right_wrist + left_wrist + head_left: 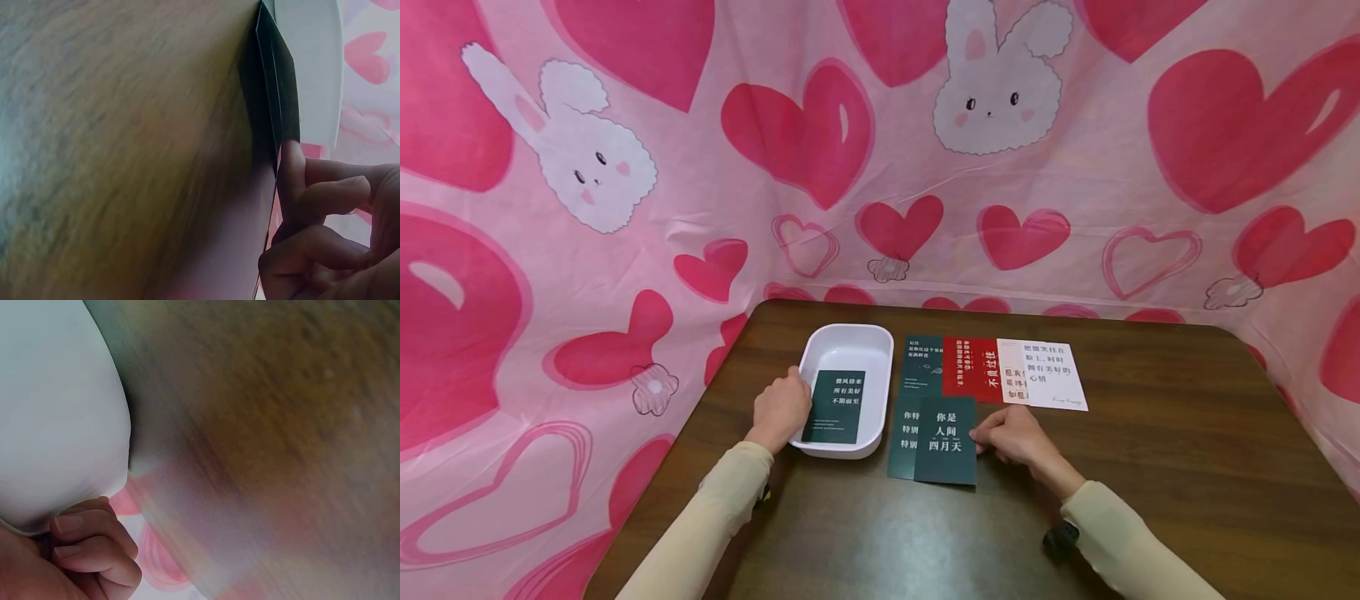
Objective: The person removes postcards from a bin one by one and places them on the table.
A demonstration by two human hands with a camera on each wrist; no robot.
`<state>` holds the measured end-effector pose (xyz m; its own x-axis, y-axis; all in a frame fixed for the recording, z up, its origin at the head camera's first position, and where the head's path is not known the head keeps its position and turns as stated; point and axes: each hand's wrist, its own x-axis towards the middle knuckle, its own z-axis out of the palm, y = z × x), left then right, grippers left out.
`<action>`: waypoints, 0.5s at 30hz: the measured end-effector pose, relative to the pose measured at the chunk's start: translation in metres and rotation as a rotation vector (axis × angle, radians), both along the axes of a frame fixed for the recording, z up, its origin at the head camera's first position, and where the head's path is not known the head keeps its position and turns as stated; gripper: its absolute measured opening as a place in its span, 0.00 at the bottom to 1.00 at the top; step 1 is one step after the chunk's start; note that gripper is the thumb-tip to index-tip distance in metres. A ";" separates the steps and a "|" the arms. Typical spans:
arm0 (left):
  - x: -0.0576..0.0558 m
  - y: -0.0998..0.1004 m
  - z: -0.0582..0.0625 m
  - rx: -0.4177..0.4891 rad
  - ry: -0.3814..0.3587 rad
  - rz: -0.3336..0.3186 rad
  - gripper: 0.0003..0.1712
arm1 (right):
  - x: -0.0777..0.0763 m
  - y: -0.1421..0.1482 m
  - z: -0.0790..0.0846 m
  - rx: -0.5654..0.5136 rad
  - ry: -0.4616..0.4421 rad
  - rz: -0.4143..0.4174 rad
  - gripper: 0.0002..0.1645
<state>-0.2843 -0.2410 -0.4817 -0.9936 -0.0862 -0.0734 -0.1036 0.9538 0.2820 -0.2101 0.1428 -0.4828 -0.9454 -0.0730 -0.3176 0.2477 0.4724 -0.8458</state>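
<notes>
A plain cream left sleeve point(703, 512) and matching right sleeve point(1127, 537) run wrist-length, a black device point(1061, 541) showing at the right, a small dark piece with a yellow accent point(765, 493) at the left; left-hand fingers point(94, 527) have short nails.

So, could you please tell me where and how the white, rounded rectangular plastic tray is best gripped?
I'd grip the white tray by its left rim, coming from the left, where the left hand is: the raised wall should offer a good edge, while dark green rectangular cards lie close along its right side.
</notes>
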 end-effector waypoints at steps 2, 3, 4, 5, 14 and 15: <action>0.000 0.000 0.000 -0.001 0.002 -0.002 0.25 | 0.000 0.001 -0.001 0.024 0.003 0.010 0.10; 0.000 0.000 0.000 -0.002 0.003 -0.002 0.25 | 0.000 0.002 -0.002 0.034 0.004 0.014 0.10; 0.000 0.000 0.000 -0.002 0.004 -0.003 0.25 | 0.000 0.002 -0.002 0.044 0.004 0.019 0.10; 0.000 0.000 0.000 -0.002 0.005 -0.003 0.25 | 0.000 0.003 -0.003 0.052 0.003 0.024 0.10; 0.001 0.000 0.002 -0.003 0.002 0.002 0.25 | -0.002 0.006 -0.005 0.071 -0.024 0.052 0.10; 0.001 0.000 0.002 -0.004 0.002 0.003 0.25 | -0.003 0.006 -0.005 0.074 -0.029 0.053 0.10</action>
<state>-0.2833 -0.2405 -0.4799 -0.9935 -0.0894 -0.0711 -0.1059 0.9545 0.2788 -0.2128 0.1484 -0.4881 -0.9312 -0.0982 -0.3511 0.2444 0.5465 -0.8010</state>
